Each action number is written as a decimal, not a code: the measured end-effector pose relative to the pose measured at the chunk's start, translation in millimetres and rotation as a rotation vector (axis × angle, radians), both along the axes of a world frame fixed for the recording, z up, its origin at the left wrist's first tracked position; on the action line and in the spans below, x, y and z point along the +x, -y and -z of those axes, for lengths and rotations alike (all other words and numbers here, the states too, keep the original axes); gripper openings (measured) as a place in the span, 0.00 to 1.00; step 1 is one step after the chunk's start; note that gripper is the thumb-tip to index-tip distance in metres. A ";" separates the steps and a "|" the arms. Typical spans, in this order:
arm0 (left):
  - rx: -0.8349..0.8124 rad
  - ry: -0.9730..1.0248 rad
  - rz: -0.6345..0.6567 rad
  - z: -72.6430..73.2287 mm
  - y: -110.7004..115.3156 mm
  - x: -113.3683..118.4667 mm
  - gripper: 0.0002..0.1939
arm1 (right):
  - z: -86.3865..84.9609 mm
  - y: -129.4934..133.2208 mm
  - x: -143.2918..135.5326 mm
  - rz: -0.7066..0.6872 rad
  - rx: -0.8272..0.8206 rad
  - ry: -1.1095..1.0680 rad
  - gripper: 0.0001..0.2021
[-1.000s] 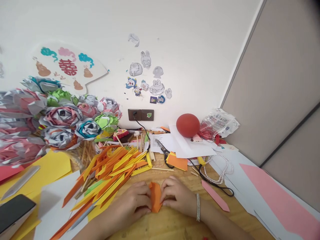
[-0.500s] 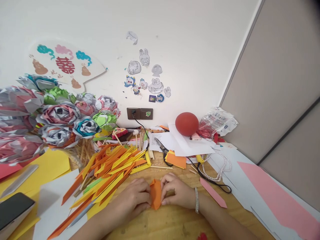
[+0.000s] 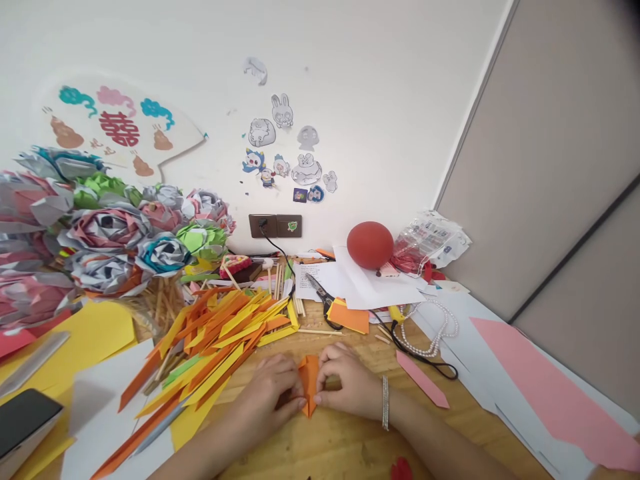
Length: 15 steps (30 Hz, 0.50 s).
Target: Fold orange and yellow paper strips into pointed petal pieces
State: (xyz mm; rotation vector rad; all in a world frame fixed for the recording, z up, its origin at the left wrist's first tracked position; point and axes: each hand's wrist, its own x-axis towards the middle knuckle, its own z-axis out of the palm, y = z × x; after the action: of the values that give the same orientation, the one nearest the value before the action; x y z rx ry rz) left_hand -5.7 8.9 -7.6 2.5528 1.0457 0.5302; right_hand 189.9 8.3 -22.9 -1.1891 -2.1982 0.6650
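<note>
A small orange piece of folded paper [image 3: 309, 381] is held just above or on the wooden table, its lower end coming to a point. My left hand [image 3: 277, 390] grips its left edge between thumb and fingers. On the opposite edge, my right hand [image 3: 345, 383] pinches the paper, thumb low and fingertips higher up. A beaded bracelet circles my right wrist. Left of my hands lies a heap of folded orange and yellow paper strips [image 3: 220, 333].
Scissors [image 3: 323, 293] lie behind my hands beside orange paper pieces [image 3: 349, 316]. A red balloon [image 3: 371, 245] rests near the wall. Paper flowers [image 3: 107, 230] crowd the left. A pink strip [image 3: 423, 379], pearl beads [image 3: 435, 350] and a phone [image 3: 27, 420] are also on the table.
The orange paper now looks narrower, its sides folded further in between my fingers. My thumbs have come closer together. The whole view has shifted slightly.
</note>
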 end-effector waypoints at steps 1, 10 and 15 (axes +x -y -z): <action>0.007 0.004 -0.007 1.3 0.2 0.6 0.06 | -0.5 1.3 -1.3 0.020 -0.001 0.005 0.08; 0.007 -0.029 -0.113 5.2 3.7 5.3 0.08 | -5.7 9.0 -8.7 0.117 0.001 0.041 0.07; -0.014 -0.036 -0.163 7.3 6.0 7.8 0.08 | -0.7 15.7 -15.7 0.245 0.036 0.100 0.07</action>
State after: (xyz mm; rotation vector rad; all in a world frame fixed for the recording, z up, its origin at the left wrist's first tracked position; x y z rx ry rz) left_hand 2.1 2.9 -14.9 2.4873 1.2738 0.5177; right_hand 174.2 -7.4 -22.2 -1.4704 -2.0878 0.4715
